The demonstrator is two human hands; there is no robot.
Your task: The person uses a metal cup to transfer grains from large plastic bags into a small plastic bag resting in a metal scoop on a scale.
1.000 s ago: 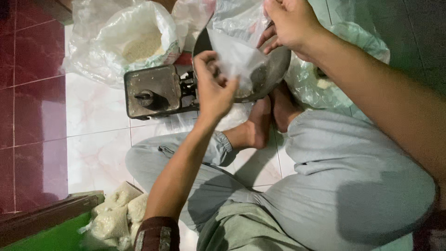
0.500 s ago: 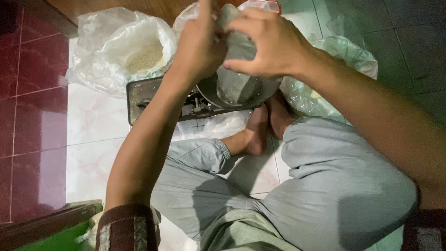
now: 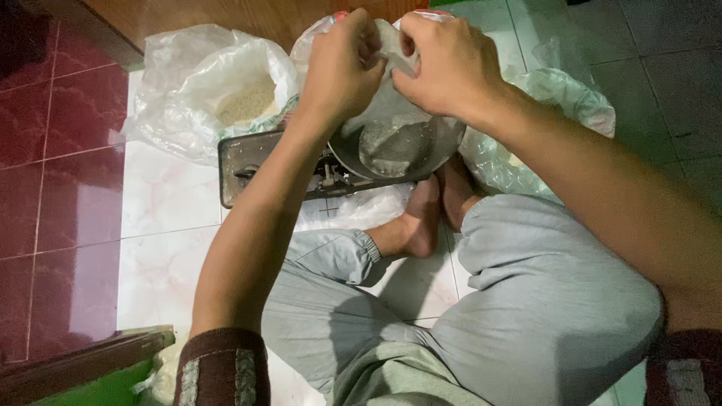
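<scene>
hands: 2, left hand and right hand both pinched shut on top of 1 small clear plastic bag | bag hangs over metal scale pan | around: 1 open grain sack, 1 clear sack, bare feet just beside scale

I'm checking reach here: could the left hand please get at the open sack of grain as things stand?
Probably yes: the sack lies open beside the left hand, nothing between, though that hand now grips the small bag.
</scene>
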